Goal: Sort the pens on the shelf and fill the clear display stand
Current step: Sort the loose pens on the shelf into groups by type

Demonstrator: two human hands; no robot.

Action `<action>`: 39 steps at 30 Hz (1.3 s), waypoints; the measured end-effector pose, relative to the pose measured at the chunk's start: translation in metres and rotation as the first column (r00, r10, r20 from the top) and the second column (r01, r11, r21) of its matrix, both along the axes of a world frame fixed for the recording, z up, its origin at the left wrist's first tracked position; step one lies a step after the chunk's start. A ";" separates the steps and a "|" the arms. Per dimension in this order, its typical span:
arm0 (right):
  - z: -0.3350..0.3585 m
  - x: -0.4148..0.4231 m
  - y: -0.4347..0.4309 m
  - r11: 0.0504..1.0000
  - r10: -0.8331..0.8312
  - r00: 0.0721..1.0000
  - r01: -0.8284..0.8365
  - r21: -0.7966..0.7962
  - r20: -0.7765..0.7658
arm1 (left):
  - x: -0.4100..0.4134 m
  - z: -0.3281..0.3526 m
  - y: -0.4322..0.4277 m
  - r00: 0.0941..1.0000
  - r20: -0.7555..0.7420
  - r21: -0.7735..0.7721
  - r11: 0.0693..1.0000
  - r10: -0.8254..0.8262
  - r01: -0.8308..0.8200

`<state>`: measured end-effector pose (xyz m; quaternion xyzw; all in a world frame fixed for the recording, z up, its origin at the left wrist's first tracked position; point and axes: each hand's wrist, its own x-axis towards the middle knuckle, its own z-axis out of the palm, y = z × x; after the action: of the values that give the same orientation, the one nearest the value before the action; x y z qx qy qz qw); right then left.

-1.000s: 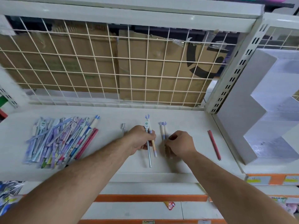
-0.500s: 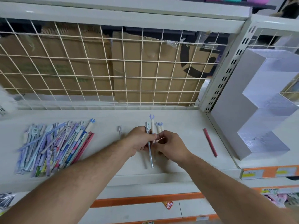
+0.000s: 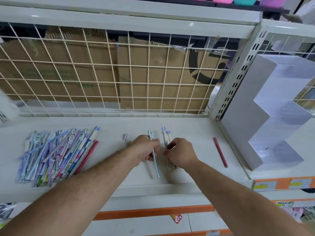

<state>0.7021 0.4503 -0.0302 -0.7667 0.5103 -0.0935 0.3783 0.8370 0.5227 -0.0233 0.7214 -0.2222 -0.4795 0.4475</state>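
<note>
Two bare forearms reach over shelf (image 3: 187, 126) edge. Left hand (image 3: 145, 149) curled around blue pen (image 3: 155, 160) with round topper. Right hand (image 3: 180, 155) pinches cream pens (image 3: 166, 139) lying alongside. Further left, unsorted pen pile (image 3: 58, 155); right, lone red pen (image 3: 220, 152). Beyond it, stepped display stand (image 3: 272, 116) (nothing in it). Risk: loose pens rolling off front edge if nudged.

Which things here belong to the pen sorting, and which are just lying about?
Job:
pen pile
blue pen in left hand
white pens under right hand
red pen
stepped stand
shelf

Lying about:
cardboard boxes behind the wire grid
red wrapper below
</note>
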 end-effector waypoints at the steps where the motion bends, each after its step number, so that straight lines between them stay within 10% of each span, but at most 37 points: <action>1: -0.001 0.002 0.000 1.000 0.010 1.000 -0.010 -0.012 -0.027 | 0.001 0.000 0.001 1.000 0.004 0.004 1.000 0.002 -0.002; 11: -0.005 0.013 0.001 0.987 0.013 0.974 -0.048 -0.150 -0.228 | 0.011 0.001 0.010 1.000 0.013 0.035 0.999 0.008 -0.008; 19: 0.010 0.021 0.028 0.989 0.045 0.973 -0.075 0.124 0.228 | 0.017 0.007 0.018 0.998 0.021 -0.056 0.997 0.053 -0.051; 26: 0.011 0.041 0.050 0.970 0.084 0.958 -0.141 0.196 0.275 | 0.039 0.005 0.037 0.993 0.054 -0.093 0.991 0.101 -0.096; 32: -0.003 0.065 0.061 0.989 0.060 0.987 -0.080 0.127 0.149 | 0.065 0.005 0.064 0.792 0.609 0.093 0.996 -0.044 -0.016; 39: -0.009 0.093 0.074 0.997 0.023 0.997 -0.028 0.073 0.068 | 0.096 0.000 0.099 0.647 0.745 0.192 0.981 -0.163 0.026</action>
<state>0.7956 0.5248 -0.0394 -0.7550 0.4908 -0.0954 0.4243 0.9330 0.6218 -0.0229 0.8771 -0.3855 -0.1744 0.2274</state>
